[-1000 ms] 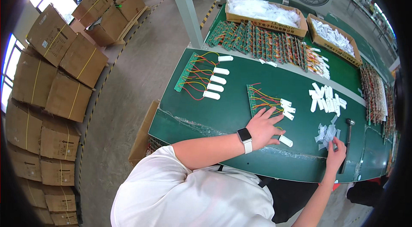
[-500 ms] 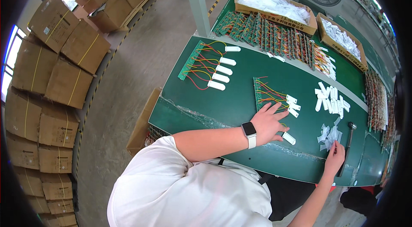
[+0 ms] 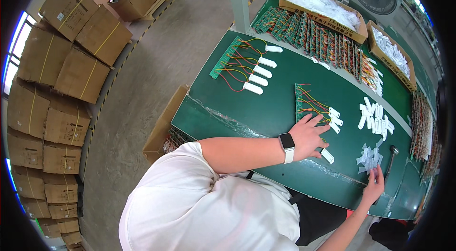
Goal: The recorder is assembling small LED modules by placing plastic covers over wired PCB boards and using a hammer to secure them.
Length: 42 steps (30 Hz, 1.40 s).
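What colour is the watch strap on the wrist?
White: the watch strap on the left wrist, seen in the head view.

Matt green bench top [image 3: 280, 108], smooth, clear film along its front edge. Glossy white plastic housings [image 3: 375, 118] on thin coloured insulated wires [image 3: 311, 101]. Brown corrugated cardboard cartons [image 3: 61, 70], yellow strapping. Rough grey concrete floor [image 3: 175, 47].

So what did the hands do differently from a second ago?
Very little changed. The left hand stays spread flat on the wired green board, beside a small white block. The right hand stays at the heap of small clear pieces, its fingers shifting slightly. The other boards and white blocks lie as before; mainly the view shifted.
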Available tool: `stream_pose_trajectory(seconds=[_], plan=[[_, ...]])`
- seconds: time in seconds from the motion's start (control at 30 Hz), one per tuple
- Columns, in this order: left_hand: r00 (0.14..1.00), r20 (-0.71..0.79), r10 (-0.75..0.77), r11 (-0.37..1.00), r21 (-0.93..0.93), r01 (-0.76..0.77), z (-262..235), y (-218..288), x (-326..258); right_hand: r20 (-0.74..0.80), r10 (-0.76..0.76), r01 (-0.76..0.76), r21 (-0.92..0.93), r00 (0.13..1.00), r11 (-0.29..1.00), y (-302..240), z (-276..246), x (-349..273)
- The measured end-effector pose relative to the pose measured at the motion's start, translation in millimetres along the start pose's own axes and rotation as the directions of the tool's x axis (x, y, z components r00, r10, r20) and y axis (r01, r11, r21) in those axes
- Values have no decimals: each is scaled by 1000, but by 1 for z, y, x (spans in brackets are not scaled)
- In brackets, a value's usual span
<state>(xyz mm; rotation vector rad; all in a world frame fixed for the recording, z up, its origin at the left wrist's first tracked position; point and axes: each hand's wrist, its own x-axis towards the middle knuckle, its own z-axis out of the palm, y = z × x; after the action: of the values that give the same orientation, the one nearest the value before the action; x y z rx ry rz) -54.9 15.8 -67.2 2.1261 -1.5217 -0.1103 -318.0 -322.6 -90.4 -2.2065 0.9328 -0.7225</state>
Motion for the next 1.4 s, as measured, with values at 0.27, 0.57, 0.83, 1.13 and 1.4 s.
stream_pose_trajectory(seconds=[0.27, 0.57, 0.83, 1.13, 1.4], plan=[[1000, -8, -1, 1000, 4, 1, -1, -1, -1, -120, -43, 29, -123, 992, 992, -25, -7, -1], [1000, -17, 2, 1000, 2, -1, -2, 0, -2, -7, -376, 281, -650, 927, 706, -60, -8, -9], [1000, -23, 13, 1000, 18, -12, -1, -2, -1, 39, -416, 346, -630, 908, 695, -92, -32, -8], [1000, 5, -11, 1000, 24, 11, -8, 2, -6, -16, -68, 68, 22, 998, 997, -89, 1, -33], [996, -51, 77, 989, 131, -70, -13, -4, 7, 237, -128, 143, -47, 963, 989, -125, 37, -50]])
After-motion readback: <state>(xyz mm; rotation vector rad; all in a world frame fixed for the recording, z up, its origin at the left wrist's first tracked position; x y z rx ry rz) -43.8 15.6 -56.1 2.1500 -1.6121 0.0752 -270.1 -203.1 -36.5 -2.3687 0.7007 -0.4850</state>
